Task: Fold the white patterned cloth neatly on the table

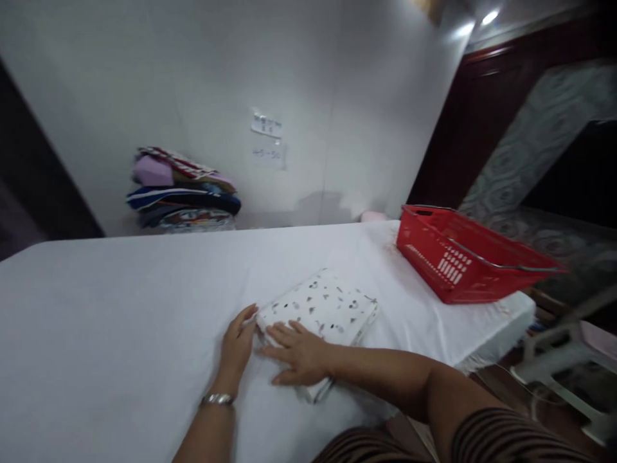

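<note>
Cloth (332, 302), white and printed with small grey and dark motifs, is laid in a flat folded bundle on the white-covered worktop (120, 308), near its front edge. Across the near-left edge of the bundle the right hand (301, 357) is spread, palm down, with fingers extended and nothing gripped. At the far-left corner the left hand (238, 350) is placed, its fingers slightly bent and its fingertips set against the edge; whether any fabric is pinched there cannot be told. A silvery bracelet (218, 399) is worn on the left wrist, and a striped sleeve (501, 437) is seen on the right arm. By the bundle's near corner a thin dark strip (324, 392) is blurred.

To the right, well apart from the cloth, a red basket (475, 280) is stood on the worktop. Behind the far edge, folded textiles (186, 196) are stacked at the left, below two paper notes (267, 124) fixed to the pale wall (193, 77).
</note>
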The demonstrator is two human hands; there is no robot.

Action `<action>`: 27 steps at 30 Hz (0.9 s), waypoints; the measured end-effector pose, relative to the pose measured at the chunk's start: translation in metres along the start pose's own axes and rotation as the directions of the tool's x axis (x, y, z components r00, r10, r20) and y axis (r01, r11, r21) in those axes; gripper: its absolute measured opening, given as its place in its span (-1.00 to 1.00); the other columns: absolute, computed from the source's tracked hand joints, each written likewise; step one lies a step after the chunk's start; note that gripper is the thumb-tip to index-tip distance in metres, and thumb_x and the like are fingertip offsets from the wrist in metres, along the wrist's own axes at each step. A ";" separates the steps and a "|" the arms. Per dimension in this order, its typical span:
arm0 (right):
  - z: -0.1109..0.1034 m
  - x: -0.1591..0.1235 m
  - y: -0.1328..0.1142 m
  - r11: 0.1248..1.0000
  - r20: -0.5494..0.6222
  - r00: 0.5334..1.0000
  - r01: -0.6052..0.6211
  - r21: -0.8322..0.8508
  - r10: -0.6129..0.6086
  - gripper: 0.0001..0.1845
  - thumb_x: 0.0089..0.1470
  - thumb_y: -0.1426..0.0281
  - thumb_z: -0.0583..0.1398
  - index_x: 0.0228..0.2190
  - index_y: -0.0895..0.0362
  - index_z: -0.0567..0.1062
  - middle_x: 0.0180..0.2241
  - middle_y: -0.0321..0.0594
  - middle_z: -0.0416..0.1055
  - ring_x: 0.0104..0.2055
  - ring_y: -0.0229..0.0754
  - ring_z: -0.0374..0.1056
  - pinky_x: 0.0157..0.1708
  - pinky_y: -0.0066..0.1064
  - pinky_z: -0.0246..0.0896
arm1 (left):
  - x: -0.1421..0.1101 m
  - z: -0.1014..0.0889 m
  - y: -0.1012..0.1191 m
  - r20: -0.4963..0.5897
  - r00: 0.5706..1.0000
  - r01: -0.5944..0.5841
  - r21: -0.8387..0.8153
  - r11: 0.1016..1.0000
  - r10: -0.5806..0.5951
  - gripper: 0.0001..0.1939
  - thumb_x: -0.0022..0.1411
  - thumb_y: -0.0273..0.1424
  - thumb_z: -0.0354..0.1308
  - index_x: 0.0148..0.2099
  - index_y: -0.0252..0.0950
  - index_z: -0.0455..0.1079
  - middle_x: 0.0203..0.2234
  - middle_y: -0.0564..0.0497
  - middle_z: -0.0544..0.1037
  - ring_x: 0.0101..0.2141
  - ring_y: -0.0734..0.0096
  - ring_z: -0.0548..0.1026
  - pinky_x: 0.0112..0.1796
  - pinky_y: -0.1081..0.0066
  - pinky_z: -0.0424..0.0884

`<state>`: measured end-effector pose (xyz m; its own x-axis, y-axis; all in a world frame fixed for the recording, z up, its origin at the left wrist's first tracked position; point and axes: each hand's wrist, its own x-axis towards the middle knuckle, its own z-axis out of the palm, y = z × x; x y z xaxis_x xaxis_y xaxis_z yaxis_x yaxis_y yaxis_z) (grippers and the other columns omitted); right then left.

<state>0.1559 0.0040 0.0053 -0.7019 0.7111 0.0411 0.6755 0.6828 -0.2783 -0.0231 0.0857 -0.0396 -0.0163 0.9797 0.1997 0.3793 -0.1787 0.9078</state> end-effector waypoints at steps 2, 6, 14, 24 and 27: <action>-0.006 0.001 -0.001 1.000 -0.010 1.000 0.004 0.030 -0.004 -0.27 0.13 0.05 0.09 0.23 0.04 0.03 0.32 -0.04 -0.30 0.33 0.00 -0.32 0.24 -0.04 -0.38 | 0.002 0.000 0.001 0.048 0.999 -0.018 0.116 0.993 0.013 -0.48 0.12 -0.14 -0.05 0.04 -0.31 0.35 -0.04 -0.11 0.49 -0.04 0.20 0.44 -0.03 0.29 0.34; -0.025 -0.005 0.019 0.987 -0.093 0.995 -0.032 0.155 0.047 -0.34 0.15 0.14 0.11 0.21 0.07 0.10 0.25 -0.14 0.05 0.29 -0.14 -0.12 0.24 -0.24 -0.24 | 0.005 -0.001 0.005 0.118 0.992 -0.081 0.395 0.915 0.037 -0.41 0.10 -0.02 -0.08 0.01 -0.30 0.39 -0.09 -0.14 0.52 -0.06 0.08 0.44 -0.01 0.18 0.30; -0.065 -0.084 0.126 0.543 -0.138 0.525 -0.812 0.215 0.840 -0.32 0.06 0.30 0.19 0.19 0.16 0.18 0.19 -0.01 0.16 0.21 0.06 0.08 0.15 -0.12 0.01 | 0.010 -0.002 0.009 0.144 0.988 -0.014 0.452 0.892 -0.057 -0.38 0.12 0.00 -0.17 0.04 -0.28 0.36 -0.09 -0.13 0.51 -0.08 0.06 0.45 -0.04 0.17 0.33; -0.089 -0.091 0.146 0.306 0.095 0.352 -0.895 0.325 0.931 -0.28 -0.33 0.31 0.41 -0.04 0.17 0.45 0.04 -0.03 0.36 0.10 0.15 0.23 0.07 -0.15 0.13 | 0.008 -0.001 0.010 0.076 0.995 0.035 0.323 0.946 -0.063 -0.41 0.13 -0.01 -0.12 0.07 -0.25 0.31 -0.17 -0.11 0.53 -0.15 0.09 0.48 -0.11 0.21 0.38; -0.085 -0.098 0.136 0.269 0.216 0.382 -0.869 0.416 0.899 -0.39 -0.32 0.26 0.39 -0.15 0.17 0.50 -0.09 -0.11 0.47 -0.03 0.09 0.36 -0.10 -0.17 0.30 | 0.011 -0.003 0.011 0.006 1.000 0.007 0.286 0.958 -0.009 -0.44 0.15 -0.06 -0.10 0.09 -0.27 0.29 -0.15 -0.13 0.51 -0.15 0.11 0.47 -0.13 0.21 0.38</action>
<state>0.3360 0.0412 0.0454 0.2905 0.8490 -0.4414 0.6975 -0.5037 -0.5098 -0.0223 0.0943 -0.0265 -0.0139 0.9819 0.1891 0.6278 -0.1387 0.7660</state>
